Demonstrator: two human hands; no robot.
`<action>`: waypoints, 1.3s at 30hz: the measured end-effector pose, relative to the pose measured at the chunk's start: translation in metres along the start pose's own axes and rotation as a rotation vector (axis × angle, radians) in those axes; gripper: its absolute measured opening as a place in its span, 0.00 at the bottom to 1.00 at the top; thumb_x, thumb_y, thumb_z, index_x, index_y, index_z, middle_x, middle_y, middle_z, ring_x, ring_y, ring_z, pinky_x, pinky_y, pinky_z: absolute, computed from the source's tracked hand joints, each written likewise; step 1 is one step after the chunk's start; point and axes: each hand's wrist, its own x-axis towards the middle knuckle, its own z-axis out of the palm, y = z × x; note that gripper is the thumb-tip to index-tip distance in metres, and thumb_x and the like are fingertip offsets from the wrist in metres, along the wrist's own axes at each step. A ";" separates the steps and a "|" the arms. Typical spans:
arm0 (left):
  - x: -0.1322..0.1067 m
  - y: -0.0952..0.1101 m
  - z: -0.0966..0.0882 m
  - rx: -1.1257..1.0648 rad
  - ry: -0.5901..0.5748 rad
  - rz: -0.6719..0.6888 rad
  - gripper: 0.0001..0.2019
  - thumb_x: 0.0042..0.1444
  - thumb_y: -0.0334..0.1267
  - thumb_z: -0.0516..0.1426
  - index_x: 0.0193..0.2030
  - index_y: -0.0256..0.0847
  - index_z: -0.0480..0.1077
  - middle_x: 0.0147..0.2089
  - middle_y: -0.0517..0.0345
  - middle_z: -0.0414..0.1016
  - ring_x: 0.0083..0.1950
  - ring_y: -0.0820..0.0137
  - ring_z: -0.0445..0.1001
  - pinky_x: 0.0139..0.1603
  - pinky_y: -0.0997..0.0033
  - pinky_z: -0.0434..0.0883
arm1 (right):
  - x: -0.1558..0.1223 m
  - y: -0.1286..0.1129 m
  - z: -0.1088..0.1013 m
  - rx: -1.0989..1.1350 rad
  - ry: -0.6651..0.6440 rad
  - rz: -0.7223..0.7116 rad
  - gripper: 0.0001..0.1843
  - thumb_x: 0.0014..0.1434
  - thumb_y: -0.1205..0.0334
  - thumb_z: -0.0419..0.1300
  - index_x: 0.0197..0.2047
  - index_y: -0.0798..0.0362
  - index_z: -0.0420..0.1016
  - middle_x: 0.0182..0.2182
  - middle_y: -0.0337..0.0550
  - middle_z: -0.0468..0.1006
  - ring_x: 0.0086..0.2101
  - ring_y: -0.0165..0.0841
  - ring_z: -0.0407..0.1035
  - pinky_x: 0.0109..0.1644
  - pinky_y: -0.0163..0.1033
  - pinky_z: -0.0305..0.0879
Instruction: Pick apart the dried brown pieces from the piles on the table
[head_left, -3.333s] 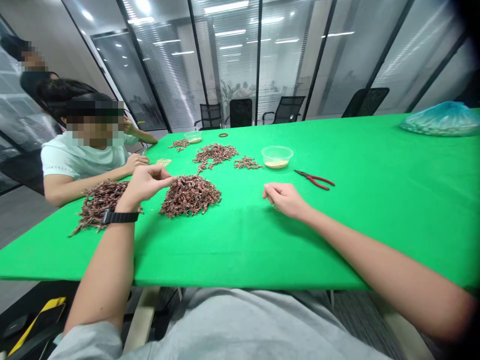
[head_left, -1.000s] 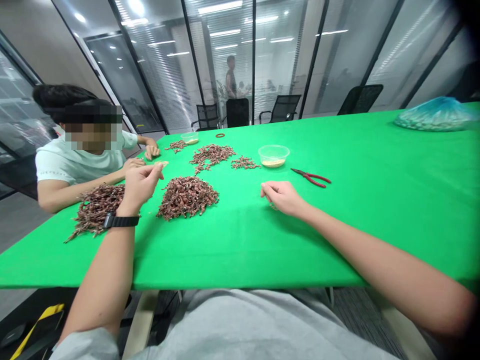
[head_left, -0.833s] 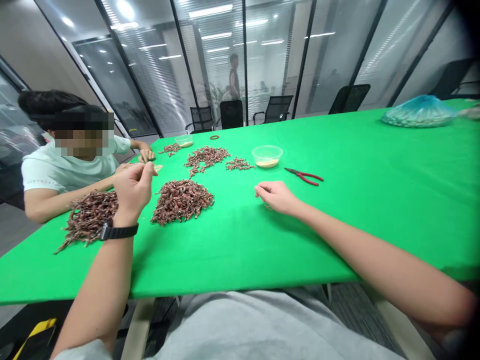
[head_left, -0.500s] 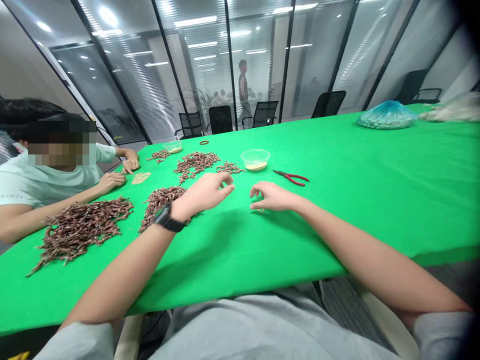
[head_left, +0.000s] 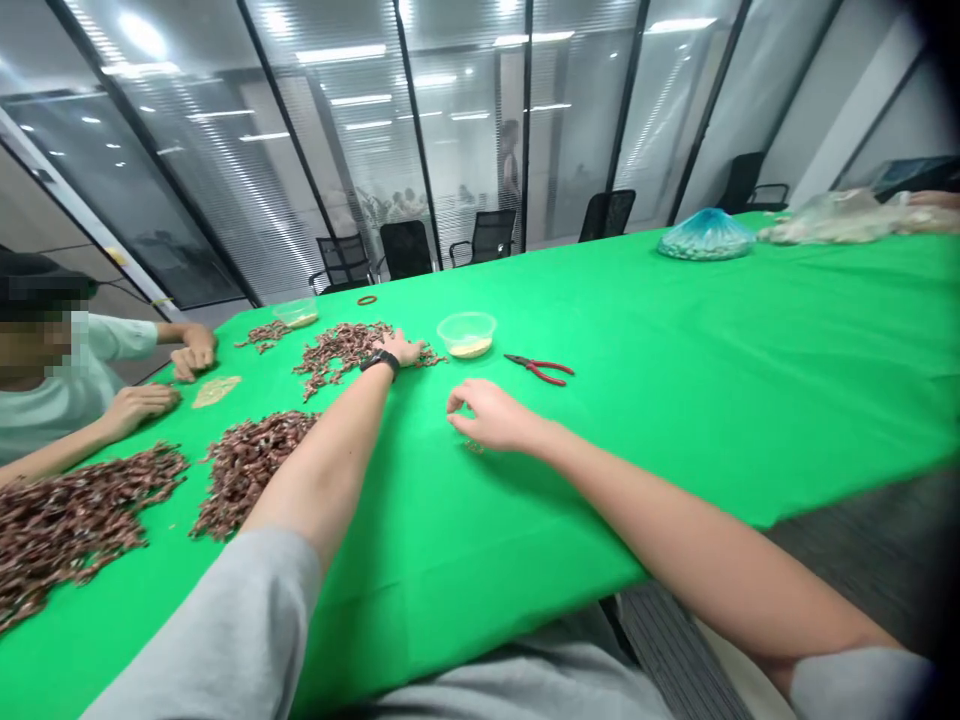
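My left hand (head_left: 403, 347), with a black watch (head_left: 380, 360) on the wrist, stretches out over the small group of reddish-brown, knobbly pieces (head_left: 430, 356) beside the larger far pile (head_left: 341, 350). Its fingers are extended and I see nothing held in them. Nearer to me, my right hand (head_left: 491, 415) hovers low over the green cloth, fingers curved and a gap between thumb and fingers. Under it lie a few tiny pale bits (head_left: 472, 446). A clear plastic bowl (head_left: 466, 330) with pale yellowish contents stands just beyond both hands.
Red-handled pliers (head_left: 541, 369) lie right of the bowl. Two big brown piles (head_left: 255, 465) (head_left: 75, 520) spread at left. A co-worker's hands (head_left: 142, 408) rest by a pale heap (head_left: 217, 391). Further off are a second bowl (head_left: 298, 312), a reddish ring (head_left: 367, 300) and a blue bag (head_left: 705, 236).
My left hand has reached forward, away from me, to the small brown group. My right hand stays low over the pale bits. The view has turned right.
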 end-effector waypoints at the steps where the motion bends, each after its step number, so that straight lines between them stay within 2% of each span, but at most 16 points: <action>1: 0.008 0.000 0.005 0.003 -0.013 -0.041 0.45 0.62 0.65 0.42 0.76 0.30 0.46 0.74 0.27 0.51 0.72 0.35 0.55 0.66 0.34 0.56 | 0.000 -0.001 0.000 0.008 0.007 -0.010 0.07 0.63 0.64 0.61 0.42 0.57 0.78 0.41 0.48 0.78 0.44 0.36 0.68 0.52 0.39 0.60; 3: 0.021 0.001 0.013 0.004 -0.040 -0.079 0.47 0.61 0.67 0.41 0.76 0.32 0.45 0.75 0.29 0.49 0.72 0.37 0.56 0.67 0.38 0.56 | 0.001 -0.003 0.001 0.023 0.026 -0.018 0.06 0.63 0.65 0.60 0.41 0.57 0.78 0.40 0.48 0.77 0.43 0.36 0.68 0.51 0.39 0.60; 6: 0.028 0.005 0.020 0.007 -0.070 -0.049 0.46 0.59 0.68 0.43 0.75 0.37 0.51 0.75 0.35 0.53 0.72 0.40 0.57 0.68 0.43 0.56 | 0.001 -0.004 0.003 0.028 0.042 -0.030 0.06 0.64 0.65 0.60 0.40 0.57 0.78 0.39 0.48 0.77 0.43 0.35 0.68 0.51 0.39 0.60; 9: 0.021 0.009 0.024 0.019 -0.081 0.023 0.42 0.59 0.67 0.46 0.72 0.42 0.58 0.71 0.43 0.63 0.72 0.45 0.59 0.69 0.47 0.56 | 0.000 -0.005 0.003 0.021 0.054 -0.045 0.07 0.64 0.66 0.59 0.39 0.57 0.78 0.39 0.48 0.78 0.43 0.35 0.68 0.51 0.39 0.60; 11: 0.012 0.013 0.025 0.029 -0.077 0.066 0.39 0.59 0.66 0.46 0.69 0.42 0.62 0.69 0.44 0.66 0.71 0.47 0.60 0.69 0.49 0.56 | 0.000 -0.005 0.004 0.016 0.061 -0.056 0.07 0.64 0.66 0.58 0.39 0.57 0.78 0.39 0.48 0.78 0.43 0.36 0.68 0.51 0.39 0.60; 14: -0.008 0.020 0.026 0.048 -0.062 0.109 0.36 0.61 0.64 0.45 0.66 0.41 0.65 0.67 0.43 0.68 0.69 0.48 0.62 0.67 0.51 0.58 | 0.000 -0.006 0.004 0.010 0.061 -0.052 0.07 0.63 0.66 0.59 0.38 0.57 0.78 0.38 0.48 0.79 0.42 0.35 0.69 0.50 0.38 0.60; 18: -0.044 0.027 0.027 0.071 -0.048 0.146 0.32 0.65 0.59 0.42 0.64 0.40 0.65 0.66 0.40 0.68 0.67 0.48 0.63 0.65 0.47 0.59 | 0.001 -0.004 0.001 0.017 0.057 -0.023 0.07 0.62 0.66 0.59 0.36 0.55 0.79 0.37 0.47 0.81 0.40 0.35 0.71 0.46 0.36 0.61; 24: -0.108 0.027 0.025 0.093 -0.045 0.253 0.27 0.68 0.55 0.41 0.64 0.45 0.65 0.64 0.44 0.69 0.65 0.53 0.66 0.63 0.51 0.63 | 0.002 0.005 -0.005 0.018 0.056 0.014 0.06 0.59 0.67 0.60 0.37 0.54 0.80 0.38 0.45 0.82 0.40 0.35 0.73 0.44 0.35 0.62; 29: -0.159 0.008 0.021 0.137 -0.005 0.325 0.26 0.69 0.53 0.41 0.66 0.48 0.64 0.63 0.44 0.70 0.61 0.47 0.68 0.56 0.45 0.68 | 0.000 0.010 -0.003 -0.017 -0.021 0.054 0.09 0.58 0.69 0.62 0.41 0.55 0.81 0.42 0.46 0.83 0.43 0.36 0.74 0.46 0.35 0.64; 32: -0.181 -0.009 0.021 0.147 0.051 0.381 0.24 0.70 0.52 0.43 0.67 0.50 0.63 0.66 0.45 0.67 0.62 0.48 0.67 0.58 0.44 0.67 | -0.001 0.012 -0.001 -0.031 -0.041 0.054 0.10 0.58 0.70 0.62 0.44 0.55 0.80 0.44 0.48 0.82 0.44 0.36 0.74 0.48 0.35 0.64; 36: -0.204 -0.028 0.021 -0.021 0.225 0.507 0.25 0.70 0.49 0.45 0.71 0.46 0.58 0.72 0.45 0.59 0.70 0.51 0.57 0.65 0.47 0.62 | -0.001 0.015 -0.002 -0.040 -0.087 0.056 0.11 0.59 0.70 0.62 0.45 0.56 0.80 0.44 0.49 0.82 0.45 0.37 0.74 0.48 0.36 0.65; 39: -0.218 -0.039 0.023 -0.149 0.280 0.581 0.20 0.71 0.45 0.46 0.66 0.49 0.64 0.67 0.48 0.66 0.66 0.55 0.61 0.62 0.48 0.62 | -0.001 0.017 -0.005 -0.051 -0.159 0.097 0.09 0.59 0.70 0.64 0.43 0.55 0.82 0.42 0.48 0.83 0.42 0.37 0.75 0.44 0.35 0.65</action>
